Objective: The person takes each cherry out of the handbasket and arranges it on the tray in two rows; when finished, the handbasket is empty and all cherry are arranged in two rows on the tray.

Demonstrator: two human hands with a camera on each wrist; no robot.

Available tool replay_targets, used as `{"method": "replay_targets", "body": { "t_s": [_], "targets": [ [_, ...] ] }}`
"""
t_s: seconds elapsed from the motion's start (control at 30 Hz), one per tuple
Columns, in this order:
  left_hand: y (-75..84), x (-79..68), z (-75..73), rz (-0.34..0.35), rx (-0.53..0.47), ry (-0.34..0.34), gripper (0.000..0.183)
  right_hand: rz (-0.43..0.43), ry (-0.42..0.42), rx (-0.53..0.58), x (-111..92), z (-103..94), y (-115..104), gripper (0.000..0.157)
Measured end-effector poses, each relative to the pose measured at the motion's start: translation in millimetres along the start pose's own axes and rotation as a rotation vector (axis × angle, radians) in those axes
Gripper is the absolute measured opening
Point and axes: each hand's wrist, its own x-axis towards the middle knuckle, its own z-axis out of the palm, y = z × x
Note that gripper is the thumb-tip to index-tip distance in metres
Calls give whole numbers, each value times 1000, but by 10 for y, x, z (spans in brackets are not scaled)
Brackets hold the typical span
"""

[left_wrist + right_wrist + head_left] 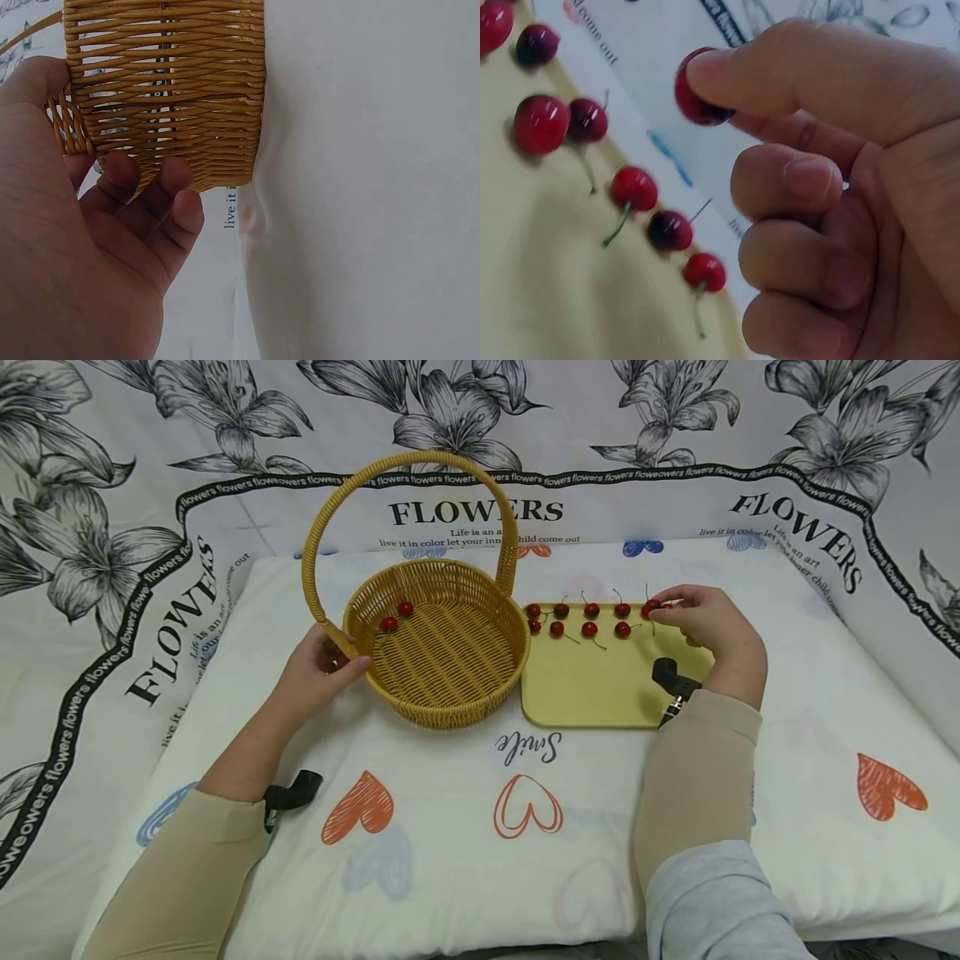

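Note:
A round woven basket (450,717) with a tall arched handle (408,460) stands at the centre left. My left hand (318,672) grips its left side where the handle meets the rim. In the left wrist view, fingertips (176,172) curl below the wicker wall (172,112). Two red cherries (405,608) lie inside the basket, towards the left. Over the far right part of the yellow tray (585,693), my right hand (716,631) pinches a cherry (697,86) between thumb and index finger, the other fingers curled in.
Several stemmed cherries (589,630) lie in two rows along the tray's far side. The tray sits against the basket's right side. Beneath both is a white cushioned surface (450,877) printed with hearts, and flower-patterned cloth (247,510) rises behind.

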Motion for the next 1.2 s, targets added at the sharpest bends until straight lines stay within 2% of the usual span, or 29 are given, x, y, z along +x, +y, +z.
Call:
{"method": "replay_targets", "body": {
  "t_s": [0.13, 0.27, 0.5, 0.67, 0.8, 0.93, 1.07, 1.2],
  "targets": [
    [14, -2, -3, -4, -3, 2, 37, 58, -73, 25, 92, 28, 198, 48],
    [24, -7, -5, -5, 0, 3, 37, 74, -88, 18, 143, 80, 306, 46],
    [31, -13, -4, -5, 2, 2, 36, 42, -84, -30, 164, 140, 361, 41],
    [27, -10, -2, 0, 15, 2, 37, 68, -76, -47, 136, 103, 343, 46],
    [19, -7, 2, -7, 25, -1, 38, 88, -38, -27, 89, 28, 261, 53],
    [24, -5, 4, -20, 34, 0, 38, 53, 25, 13, 43, -18, 102, 57],
    [32, -6, 4, -27, 32, 0, 38, -29, 64, 72, 11, -4, -97, 52],
    [26, -15, 0, -18, 31, 4, 38, -139, 62, 147, 5, 123, -357, 45]
  ]
}}
